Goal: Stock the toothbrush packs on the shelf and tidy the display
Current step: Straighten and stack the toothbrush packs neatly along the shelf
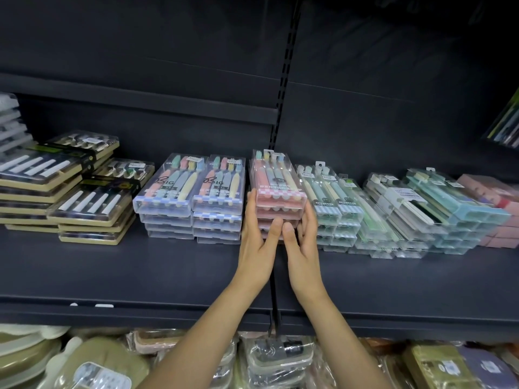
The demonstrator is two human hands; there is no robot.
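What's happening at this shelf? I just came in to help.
A person is squaring up the pink stack of toothbrush packs on the shelf. The left hand and right hand cup its sides, thumbs on its front. Blue-checked stacks lie to its left, green ones to its right.

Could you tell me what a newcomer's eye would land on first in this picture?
Most likely the two hands, left hand and right hand, cupping the pink toothbrush pack stack at the middle of the dark shelf. Next, the pastel "Big" packs stacked just left of it.
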